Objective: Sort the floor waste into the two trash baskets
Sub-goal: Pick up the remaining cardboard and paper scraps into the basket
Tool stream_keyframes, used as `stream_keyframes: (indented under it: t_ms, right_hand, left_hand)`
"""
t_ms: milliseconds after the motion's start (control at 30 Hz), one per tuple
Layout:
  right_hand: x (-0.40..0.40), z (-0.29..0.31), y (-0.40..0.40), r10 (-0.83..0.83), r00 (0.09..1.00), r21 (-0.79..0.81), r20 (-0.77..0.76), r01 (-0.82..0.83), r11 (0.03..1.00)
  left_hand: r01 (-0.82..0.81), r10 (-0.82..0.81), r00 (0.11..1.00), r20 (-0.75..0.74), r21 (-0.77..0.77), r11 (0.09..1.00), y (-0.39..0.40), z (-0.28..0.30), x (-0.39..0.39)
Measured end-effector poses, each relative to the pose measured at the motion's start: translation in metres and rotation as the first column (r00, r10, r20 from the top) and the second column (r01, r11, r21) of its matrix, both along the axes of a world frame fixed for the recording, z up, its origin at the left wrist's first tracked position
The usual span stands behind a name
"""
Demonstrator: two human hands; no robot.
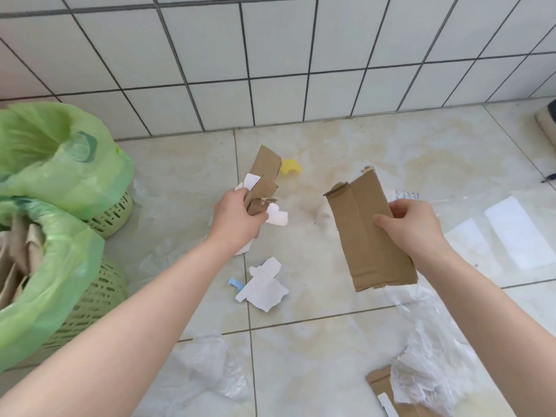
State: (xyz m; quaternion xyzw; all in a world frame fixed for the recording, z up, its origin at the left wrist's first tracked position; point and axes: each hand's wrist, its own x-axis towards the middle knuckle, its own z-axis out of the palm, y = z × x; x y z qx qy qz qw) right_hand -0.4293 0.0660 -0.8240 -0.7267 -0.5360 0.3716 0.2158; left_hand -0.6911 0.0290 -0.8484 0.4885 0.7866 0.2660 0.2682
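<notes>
— Left of both hands, where?
— Near basket (99, 284), holding cardboard, lies nearest the left hand (239, 216), which clutches cardboard scraps (264, 182). The right hand (412, 227) pinches a long cardboard flap (361, 236), farther off.

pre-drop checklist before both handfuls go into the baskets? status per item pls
1. Left hand grip on the cardboard and paper scraps: ok, fingers closed round the bundle.
2. Right hand grip on the cardboard flap: ok, pinched at its right edge.
3. Nearer basket takes cardboard: ok, brown pieces already sit inside its green liner.
4. Farther basket contents: cannot tell, liner hides the inside.
5. Liner mouths open: ok, both.
6. Floor cleared: not ok; torn white paper, a blue bit, a yellow bit and plastic film remain.
</notes>
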Motion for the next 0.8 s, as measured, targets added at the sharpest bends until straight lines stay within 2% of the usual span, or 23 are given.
stream_keyframes:
  t_ms: [133, 267, 367, 533, 800]
  right_hand:
    - [-0.028, 0.030, -0.024, 0.137, 0.990, 0.099, 0.028, -0.139, 0.985]
    - [-0.050, 0.050, -0.045, 0.273, 0.961, 0.122, 0.046, -0.277, 0.953]
    - [-0.068, 0.065, -0.057, 0.357, 0.932, 0.178, 0.053, -0.361, 0.915]
    - [-0.110, 0.087, -0.078, 0.498, 0.866, 0.288, -0.050, -0.465, 0.837]
    - [-0.198, 0.113, -0.095, 0.625, 0.748, 0.361, -0.225, -0.531, 0.766]
  left_hand:
    - [-0.096, 0.097, 0.995, -0.015, 0.060, 0.994, -0.046, 0.024, -0.017]
    - [-0.148, 0.170, 0.981, -0.095, 0.197, 0.969, -0.090, 0.049, -0.037]
    - [-0.199, 0.228, 0.970, -0.079, 0.273, 0.941, -0.115, 0.068, -0.051]
    - [-0.282, 0.332, 0.941, -0.071, 0.380, 0.881, -0.158, 0.112, -0.078]
    - [-0.456, 0.529, 0.843, -0.097, 0.393, 0.799, -0.227, 0.141, -0.147]
